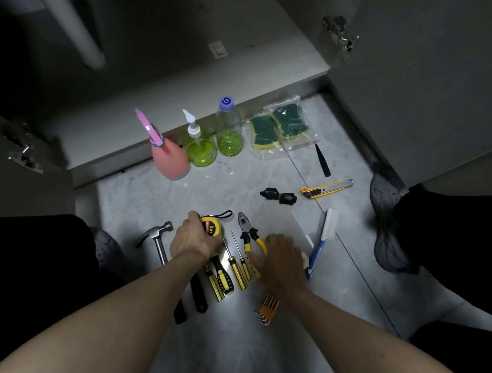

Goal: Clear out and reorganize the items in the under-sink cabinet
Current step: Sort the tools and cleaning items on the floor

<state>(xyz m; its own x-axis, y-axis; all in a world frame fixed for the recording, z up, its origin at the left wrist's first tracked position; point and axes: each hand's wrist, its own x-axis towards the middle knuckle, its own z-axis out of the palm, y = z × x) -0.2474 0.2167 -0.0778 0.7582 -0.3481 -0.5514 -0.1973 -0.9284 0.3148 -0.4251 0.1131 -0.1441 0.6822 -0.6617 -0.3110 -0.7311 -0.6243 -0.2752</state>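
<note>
Tools lie in a row on the tiled floor in front of the open cabinet (190, 45). My left hand (196, 236) grips a yellow 2 m tape measure (212, 227). My right hand (282, 257) lies over the yellow handles of the pliers (247, 230), fingers spread; whether it grasps them is unclear. Between the hands lie several yellow-and-black screwdrivers (234, 268). A hammer (159, 240) lies left of my left hand. A set of hex keys (268, 308) sits under my right forearm.
Along the cabinet base stand a pink spray bottle (169, 159), a pump bottle (199, 149) and a clear bottle (228, 129) with green liquid, and bagged sponges (279, 129). A utility knife (326, 188), black clamp (279, 195) and blue brush (322, 241) lie to the right. Both doors stand open.
</note>
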